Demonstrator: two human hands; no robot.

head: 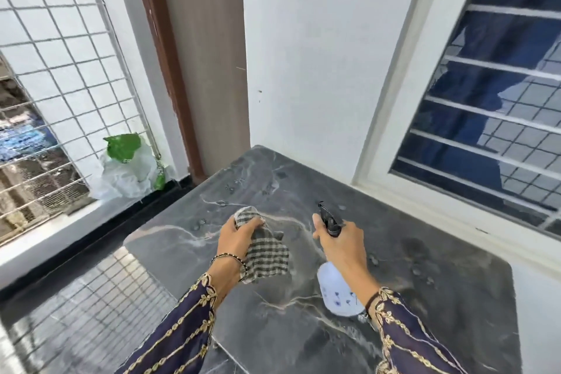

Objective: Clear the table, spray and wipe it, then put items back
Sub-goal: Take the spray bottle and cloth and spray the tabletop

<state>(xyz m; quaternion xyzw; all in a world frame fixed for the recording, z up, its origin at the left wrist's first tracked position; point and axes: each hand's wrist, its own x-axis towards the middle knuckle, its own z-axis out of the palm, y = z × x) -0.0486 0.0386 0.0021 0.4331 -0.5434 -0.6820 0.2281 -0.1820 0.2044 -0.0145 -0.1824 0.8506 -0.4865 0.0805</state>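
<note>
The dark marble table point(394, 252) stands in the corner under the barred window point(491, 118), and nothing sits on its top that I can see, so the clearing looks done. Small beads of liquid lie scattered over the stone, toward the far corner and off to the right side, which tells me the spraying is well under way.

The right hand point(341, 247) is wrapped around the neck of a spray bottle point(338, 291), its white body hanging below the palm above the near middle of the table and its black nozzle pointing away toward the wall; the forefinger reaches out beside the trigger. The left hand point(238, 240) is closed on a bunched checked cloth point(267, 252), most of it hanging loose below the fist just over the table's left part. I cannot tell whether the cloth touches the stone.

By my reckoning the wiping is the step about to start, since the droplets sit unsmeared. After that the items must go back; none of them are in sight, only a white and green plastic bag point(127, 167) on the floor by the grille.
</note>
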